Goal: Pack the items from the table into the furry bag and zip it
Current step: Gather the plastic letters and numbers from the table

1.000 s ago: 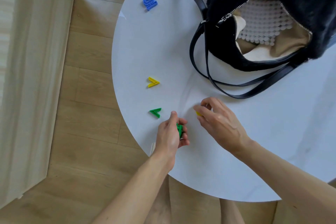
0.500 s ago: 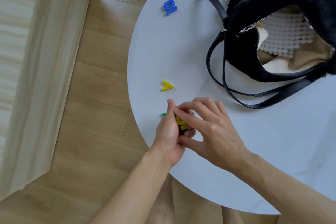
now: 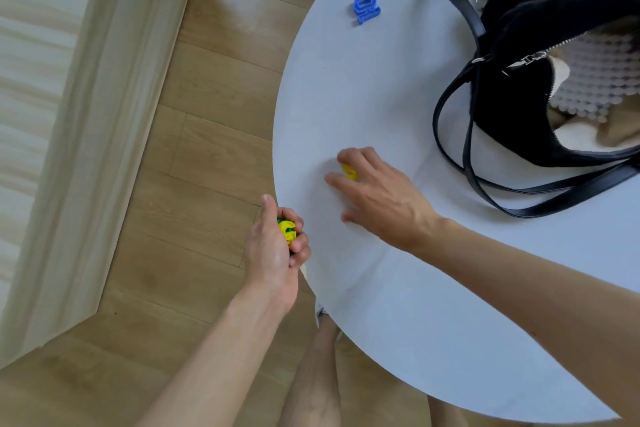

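Yellow plastic shows between the fingers (image 3: 360,158) of the right hand (image 3: 381,194), which lies palm-down on the white round table (image 3: 398,288) near its left edge; the fingers are loosely spread and curl over a small yellow piece (image 3: 349,172), apparently pinching it against the tabletop, though whether it has left the surface cannot be told. The left hand (image 3: 277,250) sits at the table's left edge, partly beyond it, with its fingers curled tight around a cluster of yellow and green pieces (image 3: 286,229). Half a second ago both hands met over that cluster, a green piece still peeked out beside them, and a yellow piece lay free farther along the left edge. Now no green piece remains on the table, and the right hand has moved to the yellow one. Collection is thus nearly complete: judged from this view, only the blue piece (image 3: 366,9), lying alone toward the table's far edge, is left untouched. The furry bag (image 3: 512,104) rests at the right edge, its zip (image 3: 526,59) open and its mouth gaping over a beaded white item (image 3: 602,80); its black straps (image 3: 460,135) trail across the tabletop. Nothing in either hand has reached the bag, so transfer and zipping remain.
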